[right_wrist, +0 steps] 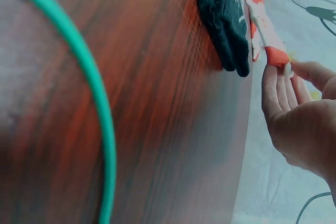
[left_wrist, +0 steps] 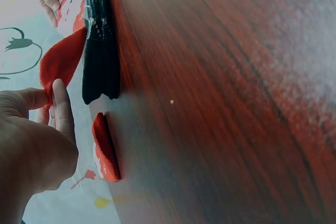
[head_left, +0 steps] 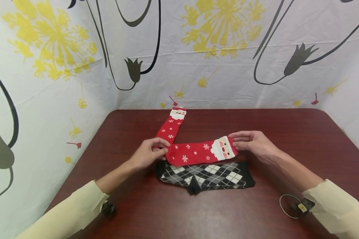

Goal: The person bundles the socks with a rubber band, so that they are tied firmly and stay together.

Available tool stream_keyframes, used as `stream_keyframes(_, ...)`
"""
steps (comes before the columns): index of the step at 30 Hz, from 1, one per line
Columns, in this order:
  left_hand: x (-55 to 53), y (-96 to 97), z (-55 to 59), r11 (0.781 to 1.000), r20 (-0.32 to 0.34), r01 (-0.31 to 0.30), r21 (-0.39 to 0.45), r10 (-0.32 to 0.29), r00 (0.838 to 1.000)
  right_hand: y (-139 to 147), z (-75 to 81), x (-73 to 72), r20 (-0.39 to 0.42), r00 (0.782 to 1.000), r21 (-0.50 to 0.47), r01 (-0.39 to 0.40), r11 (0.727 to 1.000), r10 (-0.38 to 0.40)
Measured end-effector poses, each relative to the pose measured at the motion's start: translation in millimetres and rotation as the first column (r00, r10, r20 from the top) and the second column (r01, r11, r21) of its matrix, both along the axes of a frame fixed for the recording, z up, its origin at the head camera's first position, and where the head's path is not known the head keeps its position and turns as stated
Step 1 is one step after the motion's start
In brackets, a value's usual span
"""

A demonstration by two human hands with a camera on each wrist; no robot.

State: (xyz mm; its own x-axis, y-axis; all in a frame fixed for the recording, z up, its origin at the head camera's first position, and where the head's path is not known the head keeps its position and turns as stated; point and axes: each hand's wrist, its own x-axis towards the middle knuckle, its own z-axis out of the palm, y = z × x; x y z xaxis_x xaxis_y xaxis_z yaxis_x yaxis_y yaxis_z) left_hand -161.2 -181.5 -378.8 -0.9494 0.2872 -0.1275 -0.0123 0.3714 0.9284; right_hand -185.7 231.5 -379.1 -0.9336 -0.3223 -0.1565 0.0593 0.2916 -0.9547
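Observation:
A red sock [head_left: 194, 153] with white snowflakes and a Santa face is held stretched sideways between both hands. My left hand [head_left: 149, 153] pinches its toe end between thumb and fingers, as the left wrist view shows on the red toe [left_wrist: 60, 64]. At the other end, the thumb and fingers of my right hand [head_left: 255, 145] pinch the cuff [right_wrist: 276, 56] beside the Santa face. Just nearer to me, a black, grey and white argyle sock [head_left: 209, 176] lies flat, its upper edge partly hidden by the red one. Another red Santa sock [head_left: 171, 127] lies slanting behind the left hand.
The dark reddish wooden table [head_left: 287, 132] reaches back to a white cloth [head_left: 173, 39] with yellow and grey plant prints. A thin cable loop [head_left: 282, 207] hangs by the right wrist and crosses the right wrist view as a green curve [right_wrist: 100, 82].

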Motion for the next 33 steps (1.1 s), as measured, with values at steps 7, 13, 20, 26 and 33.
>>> stream_keyframes(7,3.1,-4.0,3.5,1.0,0.004,-0.018,0.01,0.018,1.0,5.7,1.8,9.8,0.012,0.998,-0.005,0.062,0.998,-0.062)
stream_keyframes(13,8.5,-10.8,3.3,1.0,0.002,0.002,-0.026,-0.002,1.0,8.8,2.7,23.9,0.009,0.999,-0.004,0.053,0.999,-0.053)
stream_keyframes(20,14.8,-14.0,1.6,0.998,0.028,0.044,-0.052,-0.043,0.999,12.3,4.0,43.0,0.039,0.999,0.026,0.036,0.999,-0.037)
stream_keyframes(26,21.6,-13.1,-0.3,0.995,0.055,0.09,-0.053,-0.087,0.995,15.4,3.0,55.4,0.071,0.997,0.084,0.021,0.996,-0.027)
stream_keyframes(33,26.2,-7.6,-6.8,0.99,0.07,0.133,-0.046,-0.13,0.989,18.3,0.5,63.5,0.027,0.999,0.165,0.022,0.986,-0.027)
